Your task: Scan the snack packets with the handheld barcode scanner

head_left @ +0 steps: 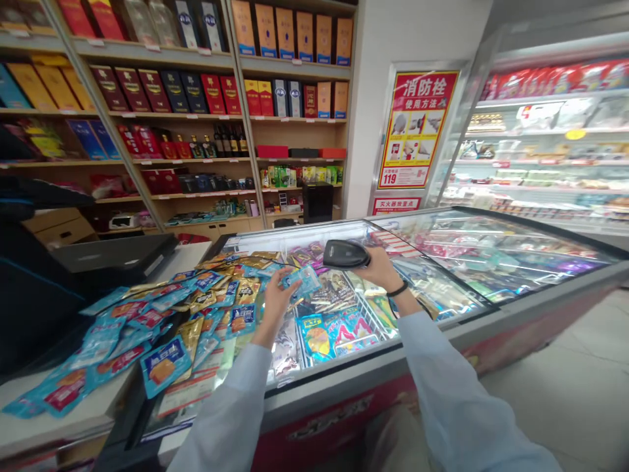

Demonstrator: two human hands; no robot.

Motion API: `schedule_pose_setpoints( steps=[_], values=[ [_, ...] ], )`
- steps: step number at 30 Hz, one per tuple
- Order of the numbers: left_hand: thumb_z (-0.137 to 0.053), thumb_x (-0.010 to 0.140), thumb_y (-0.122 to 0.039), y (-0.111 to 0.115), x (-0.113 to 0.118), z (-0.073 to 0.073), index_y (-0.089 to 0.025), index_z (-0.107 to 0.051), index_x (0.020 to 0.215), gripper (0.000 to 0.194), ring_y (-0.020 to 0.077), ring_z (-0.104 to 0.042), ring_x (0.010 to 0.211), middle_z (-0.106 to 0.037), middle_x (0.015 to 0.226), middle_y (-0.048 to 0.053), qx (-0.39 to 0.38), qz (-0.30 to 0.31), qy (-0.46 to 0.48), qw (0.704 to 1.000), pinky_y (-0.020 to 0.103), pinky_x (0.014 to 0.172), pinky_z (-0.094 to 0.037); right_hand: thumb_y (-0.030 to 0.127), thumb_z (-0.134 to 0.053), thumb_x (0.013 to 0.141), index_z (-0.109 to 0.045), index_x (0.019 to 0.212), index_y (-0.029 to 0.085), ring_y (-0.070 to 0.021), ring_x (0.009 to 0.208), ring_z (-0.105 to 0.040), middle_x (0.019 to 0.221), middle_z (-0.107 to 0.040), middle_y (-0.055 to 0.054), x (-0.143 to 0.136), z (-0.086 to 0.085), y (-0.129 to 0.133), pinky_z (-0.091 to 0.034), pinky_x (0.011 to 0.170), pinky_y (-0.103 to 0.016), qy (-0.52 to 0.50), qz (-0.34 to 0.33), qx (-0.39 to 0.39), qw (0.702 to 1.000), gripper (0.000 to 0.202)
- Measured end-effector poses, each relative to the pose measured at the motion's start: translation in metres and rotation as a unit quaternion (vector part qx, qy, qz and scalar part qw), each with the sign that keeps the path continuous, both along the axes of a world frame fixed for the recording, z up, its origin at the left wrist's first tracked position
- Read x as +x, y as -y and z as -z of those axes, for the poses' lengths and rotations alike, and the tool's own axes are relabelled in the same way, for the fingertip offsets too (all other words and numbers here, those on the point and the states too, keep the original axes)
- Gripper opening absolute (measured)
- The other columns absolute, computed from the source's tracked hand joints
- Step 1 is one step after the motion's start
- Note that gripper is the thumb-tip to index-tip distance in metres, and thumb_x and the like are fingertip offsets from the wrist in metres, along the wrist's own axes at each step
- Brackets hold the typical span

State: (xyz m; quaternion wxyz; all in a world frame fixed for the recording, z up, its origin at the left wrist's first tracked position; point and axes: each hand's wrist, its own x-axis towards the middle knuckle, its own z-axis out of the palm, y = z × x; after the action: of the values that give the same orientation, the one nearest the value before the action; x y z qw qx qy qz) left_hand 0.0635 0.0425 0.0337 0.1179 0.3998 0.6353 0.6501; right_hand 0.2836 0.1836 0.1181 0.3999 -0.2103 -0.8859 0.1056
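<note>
Shop interior, told as a clock face over the view: stocked wall shelves (171,115) run from ten to twelve o'clock, a red-and-yellow poster (415,131) hangs at two, and a glass-topped chest freezer (334,381) stretches from three round to six. At eight o'clock lies a loose pile of blue and gold snack packets (201,299). The step in hand looks like scanning, best done with the light-blue packet (308,280), at six o'clock, held flat and any printed code turned to the black handheld scanner (344,254), fingers clear of it. The left hand (279,295), at seven o'clock, pinches the packet by its near edge, thumb and fingers parted only by its thickness. The right hand (381,267), at four o'clock, curls around the scanner, whose head sits just beside the packet, at its two o'clock; whether the trigger is pressed cannot be told
</note>
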Motion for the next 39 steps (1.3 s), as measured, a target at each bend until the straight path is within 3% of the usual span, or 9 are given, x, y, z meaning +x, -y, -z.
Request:
schedule_pose_setpoints(
  steps=[4,9,13,19,26,28,30,34,39],
  values=[
    [-0.072,0.065,-0.037,-0.022,0.038,0.003,-0.018,-0.060,0.105,0.046,0.0183,-0.062,0.088,-0.065,0.111,0.008,0.006,0.014,0.031,0.999,0.025,0.065,-0.047,0.031,-0.066,0.062,-0.067,0.070,0.014,-0.0222,0.070,-0.064,0.068,-0.070,-0.004,0.005,-0.015,-0.014,-0.047,0.062,-0.029,-0.088,-0.025,-0.031,0.995,0.020],
    [-0.072,0.065,-0.035,-0.030,0.059,0.011,-0.018,-0.061,0.101,0.041,0.0201,-0.060,0.095,-0.065,0.111,0.008,-0.007,0.050,0.022,0.998,0.026,0.067,-0.046,0.029,-0.066,0.060,-0.066,0.067,0.012,-0.0168,0.064,-0.058,0.062,-0.064,-0.001,0.024,-0.033,-0.013,-0.045,0.060,-0.026,-0.033,-0.052,-0.018,0.998,0.018],
    [-0.072,0.066,-0.035,-0.037,0.079,0.013,-0.018,-0.061,0.100,0.040,0.0204,-0.059,0.098,-0.064,0.109,0.008,-0.026,0.066,0.043,0.997,0.024,0.068,-0.045,0.029,-0.068,0.059,-0.063,0.064,0.012,-0.0140,0.057,-0.054,0.056,-0.059,0.001,0.049,-0.053,-0.007,-0.044,0.057,-0.025,-0.065,-0.089,-0.089,0.990,0.018],
    [-0.075,0.066,-0.027,-0.070,0.140,0.013,-0.018,-0.062,0.099,0.037,0.0180,-0.061,0.085,-0.063,0.108,0.009,-0.121,0.144,0.106,0.977,0.026,0.066,-0.046,0.032,-0.068,0.066,-0.058,0.060,0.016,-0.0113,0.045,-0.049,0.048,-0.055,0.000,0.080,-0.084,-0.006,-0.041,0.048,-0.025,-0.078,-0.150,-0.179,0.969,0.020],
    [-0.060,0.081,-0.021,-0.109,0.195,0.035,-0.018,-0.060,0.108,0.027,0.0250,-0.054,0.115,-0.059,0.120,0.012,-0.168,0.145,-0.172,0.960,0.041,0.097,-0.042,0.028,-0.067,0.061,-0.059,0.063,0.013,-0.0114,0.047,-0.050,0.049,-0.056,0.002,0.091,-0.094,-0.023,-0.041,0.049,-0.023,0.065,-0.106,-0.134,0.983,0.017],
    [-0.053,0.086,-0.023,-0.112,0.207,0.038,-0.019,-0.056,0.119,0.033,0.0292,-0.042,0.129,-0.049,0.136,0.015,-0.159,0.099,-0.299,0.936,0.049,0.105,-0.035,0.028,-0.066,0.061,-0.060,0.064,0.012,-0.0117,0.048,-0.051,0.050,-0.056,0.001,0.090,-0.095,-0.025,-0.040,0.049,-0.023,0.095,-0.095,-0.113,0.984,0.017],
    [-0.045,0.090,-0.025,-0.114,0.217,0.039,-0.021,-0.049,0.130,0.040,0.0291,-0.027,0.140,-0.038,0.147,0.012,-0.118,0.090,-0.438,0.887,0.053,0.111,-0.024,0.028,-0.065,0.062,-0.059,0.062,0.013,-0.0117,0.048,-0.051,0.049,-0.056,0.002,0.090,-0.093,-0.029,-0.040,0.049,-0.023,0.125,-0.084,-0.106,0.983,0.017],
    [-0.035,0.095,-0.036,-0.116,0.226,0.047,-0.026,-0.040,0.139,0.045,0.0214,-0.028,0.140,-0.038,0.149,0.005,-0.064,0.220,-0.581,0.781,0.046,0.113,-0.026,0.030,-0.065,0.062,-0.060,0.063,0.014,-0.0120,0.050,-0.053,0.051,-0.059,0.001,0.091,-0.072,-0.042,-0.042,0.051,-0.023,0.172,-0.074,-0.135,0.973,0.017],
    [-0.030,0.095,-0.046,-0.125,0.227,0.059,-0.025,-0.039,0.140,0.050,0.0231,-0.034,0.137,-0.042,0.147,0.006,-0.097,0.230,-0.597,0.763,0.048,0.110,-0.029,0.028,-0.062,0.061,-0.062,0.064,0.014,-0.0136,0.052,-0.055,0.054,-0.061,0.000,0.096,-0.029,-0.060,-0.043,0.054,-0.024,0.220,-0.050,-0.152,0.962,0.014]
  ],
)
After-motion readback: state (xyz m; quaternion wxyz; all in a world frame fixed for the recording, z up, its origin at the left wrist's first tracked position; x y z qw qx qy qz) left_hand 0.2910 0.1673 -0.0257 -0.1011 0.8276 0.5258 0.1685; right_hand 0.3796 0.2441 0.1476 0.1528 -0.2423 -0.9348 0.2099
